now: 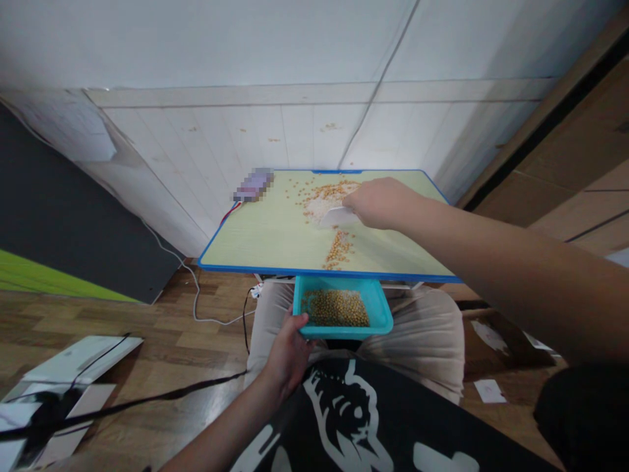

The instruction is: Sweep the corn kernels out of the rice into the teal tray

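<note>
My left hand (291, 351) is closed on the near left corner of a turquoise plastic tub (346, 332), thumb over the rim. The tub rests above my lap, just under the table's front edge, and holds many yellow, bean-like grains (339, 307) with some white ones. Over the table, my right hand (377, 203) grips a flat white scraper (337, 217), tilted against the tabletop. Beside the scraper lies a white heap of rice-like grains (318, 206), with yellow grains (319, 191) around its far side. A narrow trail of yellow grains (339, 249) runs toward the front edge.
The pale yellow table (260, 239) has a blue rim and stands against a white panelled wall (265, 134). A blurred, pixelated object (254, 185) with a red cord lies at its far left corner. White cable (196, 295) trails on the wooden floor. Cardboard (565, 151) stands at right.
</note>
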`<state>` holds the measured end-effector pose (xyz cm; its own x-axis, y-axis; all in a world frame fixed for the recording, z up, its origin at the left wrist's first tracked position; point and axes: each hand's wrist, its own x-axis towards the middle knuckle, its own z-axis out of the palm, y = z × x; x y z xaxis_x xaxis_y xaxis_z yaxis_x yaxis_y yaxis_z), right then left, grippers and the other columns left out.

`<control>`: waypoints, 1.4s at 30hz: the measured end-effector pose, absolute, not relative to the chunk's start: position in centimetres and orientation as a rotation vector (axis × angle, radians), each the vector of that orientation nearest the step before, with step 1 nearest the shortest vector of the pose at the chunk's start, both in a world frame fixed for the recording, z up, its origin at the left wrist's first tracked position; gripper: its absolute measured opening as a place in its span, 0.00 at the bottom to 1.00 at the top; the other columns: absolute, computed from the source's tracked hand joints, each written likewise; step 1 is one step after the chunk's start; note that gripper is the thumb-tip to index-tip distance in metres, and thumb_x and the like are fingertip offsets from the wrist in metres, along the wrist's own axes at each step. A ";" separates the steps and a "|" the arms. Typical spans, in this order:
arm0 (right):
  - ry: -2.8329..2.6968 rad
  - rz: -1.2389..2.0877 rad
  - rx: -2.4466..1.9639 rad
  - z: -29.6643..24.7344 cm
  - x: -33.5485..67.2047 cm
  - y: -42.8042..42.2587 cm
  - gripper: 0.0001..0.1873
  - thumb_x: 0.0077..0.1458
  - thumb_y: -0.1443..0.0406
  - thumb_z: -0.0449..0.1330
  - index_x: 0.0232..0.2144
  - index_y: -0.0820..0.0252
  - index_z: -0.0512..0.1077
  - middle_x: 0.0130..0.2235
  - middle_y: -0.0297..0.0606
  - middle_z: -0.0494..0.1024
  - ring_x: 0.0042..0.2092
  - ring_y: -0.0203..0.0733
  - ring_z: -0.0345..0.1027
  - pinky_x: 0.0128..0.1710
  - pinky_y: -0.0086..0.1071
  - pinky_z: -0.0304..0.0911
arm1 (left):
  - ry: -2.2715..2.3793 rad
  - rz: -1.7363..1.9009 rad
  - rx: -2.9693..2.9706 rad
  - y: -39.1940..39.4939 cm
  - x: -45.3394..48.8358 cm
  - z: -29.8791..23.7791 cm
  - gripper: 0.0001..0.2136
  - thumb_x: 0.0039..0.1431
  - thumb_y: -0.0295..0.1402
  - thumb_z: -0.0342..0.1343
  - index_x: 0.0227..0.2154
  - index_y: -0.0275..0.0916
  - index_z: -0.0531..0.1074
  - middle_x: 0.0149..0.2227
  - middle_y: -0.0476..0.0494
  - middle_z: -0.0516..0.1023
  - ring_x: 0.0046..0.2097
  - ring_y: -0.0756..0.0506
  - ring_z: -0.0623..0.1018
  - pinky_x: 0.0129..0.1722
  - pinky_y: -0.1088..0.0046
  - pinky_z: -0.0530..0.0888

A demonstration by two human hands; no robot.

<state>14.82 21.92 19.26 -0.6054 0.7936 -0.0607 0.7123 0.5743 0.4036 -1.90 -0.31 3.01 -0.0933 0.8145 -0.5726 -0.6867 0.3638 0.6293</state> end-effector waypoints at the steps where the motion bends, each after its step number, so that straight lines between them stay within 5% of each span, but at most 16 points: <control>1: 2.558 0.515 1.237 19.3 14.6 21.9 0.18 0.66 0.69 0.59 0.53 0.57 0.83 0.43 0.47 0.87 0.45 0.50 0.80 0.42 0.37 0.67 | 1.085 1.262 0.157 -0.3 -1.9 3.0 0.28 0.45 0.38 0.69 0.53 0.44 0.77 0.52 0.41 0.85 0.56 0.35 0.81 0.50 0.60 0.75; 34: 2.500 0.467 1.131 19.1 15.3 17.4 0.19 0.62 0.73 0.57 0.48 0.60 0.85 0.34 0.47 0.85 0.35 0.47 0.78 0.36 0.36 0.62 | 1.064 1.240 0.155 -0.3 -1.6 2.6 0.29 0.41 0.39 0.72 0.50 0.44 0.77 0.50 0.42 0.85 0.53 0.38 0.80 0.47 0.64 0.75; 42: 2.554 0.498 1.328 19.4 16.0 19.6 0.15 0.65 0.68 0.60 0.50 0.56 0.84 0.39 0.50 0.86 0.41 0.52 0.79 0.40 0.40 0.67 | 1.081 1.222 0.182 -0.3 -1.6 2.7 0.27 0.43 0.39 0.71 0.50 0.44 0.77 0.51 0.41 0.85 0.54 0.36 0.80 0.46 0.63 0.75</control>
<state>16.04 19.55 19.42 -0.5674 0.8226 -0.0379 0.7480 0.5341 0.3939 -1.61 -0.34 2.70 -0.0579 0.8209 -0.5682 -0.6644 0.3931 0.6356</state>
